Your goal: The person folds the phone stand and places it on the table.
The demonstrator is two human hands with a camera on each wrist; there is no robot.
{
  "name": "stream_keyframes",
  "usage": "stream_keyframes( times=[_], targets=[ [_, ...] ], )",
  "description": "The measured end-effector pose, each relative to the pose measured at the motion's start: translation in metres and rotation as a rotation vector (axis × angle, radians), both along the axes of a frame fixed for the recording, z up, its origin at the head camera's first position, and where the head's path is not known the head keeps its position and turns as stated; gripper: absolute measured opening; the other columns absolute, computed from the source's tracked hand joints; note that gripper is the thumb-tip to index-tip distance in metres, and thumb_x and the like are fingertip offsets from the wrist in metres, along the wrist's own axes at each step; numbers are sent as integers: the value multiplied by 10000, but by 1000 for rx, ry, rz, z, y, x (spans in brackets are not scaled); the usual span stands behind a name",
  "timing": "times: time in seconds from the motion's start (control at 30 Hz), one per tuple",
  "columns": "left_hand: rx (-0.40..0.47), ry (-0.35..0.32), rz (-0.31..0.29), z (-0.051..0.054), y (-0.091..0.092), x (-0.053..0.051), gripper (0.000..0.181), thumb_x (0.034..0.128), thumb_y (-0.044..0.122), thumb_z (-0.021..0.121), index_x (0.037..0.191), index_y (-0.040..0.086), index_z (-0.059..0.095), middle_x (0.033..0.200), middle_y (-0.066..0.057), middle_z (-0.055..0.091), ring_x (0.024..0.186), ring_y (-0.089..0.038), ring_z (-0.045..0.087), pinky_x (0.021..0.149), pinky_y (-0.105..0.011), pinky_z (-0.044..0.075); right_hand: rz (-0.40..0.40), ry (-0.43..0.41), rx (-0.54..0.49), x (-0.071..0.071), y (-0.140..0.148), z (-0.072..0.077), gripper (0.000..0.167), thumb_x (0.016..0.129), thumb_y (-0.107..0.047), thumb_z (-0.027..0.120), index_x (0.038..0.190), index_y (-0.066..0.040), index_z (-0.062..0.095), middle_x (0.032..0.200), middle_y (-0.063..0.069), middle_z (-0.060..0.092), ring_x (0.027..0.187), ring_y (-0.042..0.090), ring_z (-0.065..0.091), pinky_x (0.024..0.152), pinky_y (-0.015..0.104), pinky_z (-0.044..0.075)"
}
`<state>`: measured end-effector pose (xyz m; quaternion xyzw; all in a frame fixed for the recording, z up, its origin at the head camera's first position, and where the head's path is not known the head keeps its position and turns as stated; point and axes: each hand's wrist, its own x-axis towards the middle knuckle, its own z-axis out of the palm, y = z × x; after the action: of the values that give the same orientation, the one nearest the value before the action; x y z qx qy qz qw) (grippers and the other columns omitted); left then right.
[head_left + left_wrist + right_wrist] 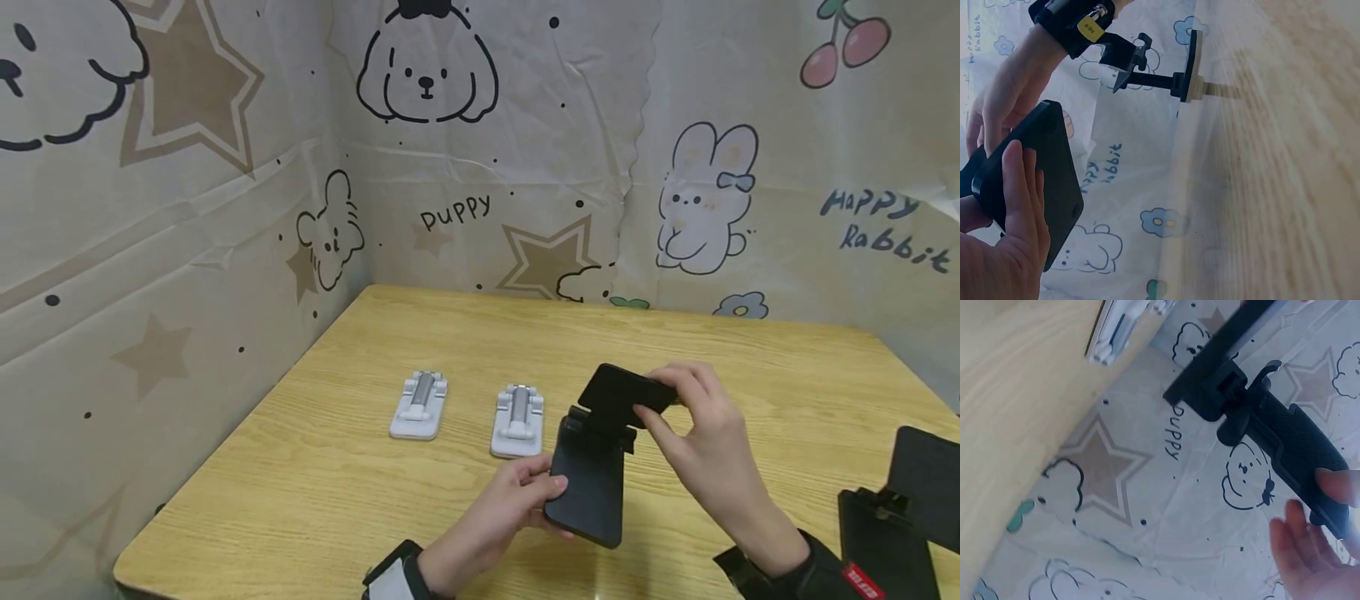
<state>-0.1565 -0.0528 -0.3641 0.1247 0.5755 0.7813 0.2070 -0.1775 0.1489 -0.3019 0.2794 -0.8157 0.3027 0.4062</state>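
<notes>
A black folding phone stand [588,483] is held up over the table, unfolded, with its upper plate [618,392] raised at an angle from the base. My left hand [517,496] grips the base at its left edge, thumb on top and fingers beneath. With thumb and fingers my right hand [712,437] pinches the far right edge of the upper plate. The left wrist view shows the base's underside [1063,181] against the left fingers. In the right wrist view, the hinged arm [1254,403] between the two plates is visible.
Two white phone stands, one at left [418,408] and one nearer [517,423], lie folded on the wooden table [315,483]. Another black phone stand [885,542] stands unfolded at the right, partly cut off by the frame. Printed cloth [465,158] hangs behind the table.
</notes>
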Motion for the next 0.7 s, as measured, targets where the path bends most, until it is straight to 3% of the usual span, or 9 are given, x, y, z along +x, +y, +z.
stream_keyframes(
  times=[0.2,0.5,0.63,0.7],
  targets=[
    [-17,-59,91,-1,0,-2,327,868,47,486,1152,-113,499,982,-204,618,774,-223,630,571,-309,538,-14,47,90,0,-2,-4,427,566,111,768,924,38,548,886,128,463,758,203,482,625,233,409],
    [-13,-99,163,-2,-1,-6,339,843,32,493,1147,-117,498,960,-165,621,753,-197,628,531,-252,526,-20,170,147,4,-15,-15,475,471,123,811,844,37,530,808,108,447,675,191,531,502,272,487],
    [-3,-89,167,-2,-1,-8,345,841,35,492,1150,-119,492,937,-147,621,747,-193,626,529,-247,524,31,235,179,5,-16,-20,166,814,-83,629,807,37,515,772,103,452,591,173,503,444,222,429],
    [5,-73,170,-2,-1,-9,345,838,36,491,1145,-122,495,907,-128,620,732,-186,626,520,-241,521,52,293,192,5,-18,-22,267,924,-189,459,775,27,510,744,91,453,557,152,456,423,210,388]
  ],
)
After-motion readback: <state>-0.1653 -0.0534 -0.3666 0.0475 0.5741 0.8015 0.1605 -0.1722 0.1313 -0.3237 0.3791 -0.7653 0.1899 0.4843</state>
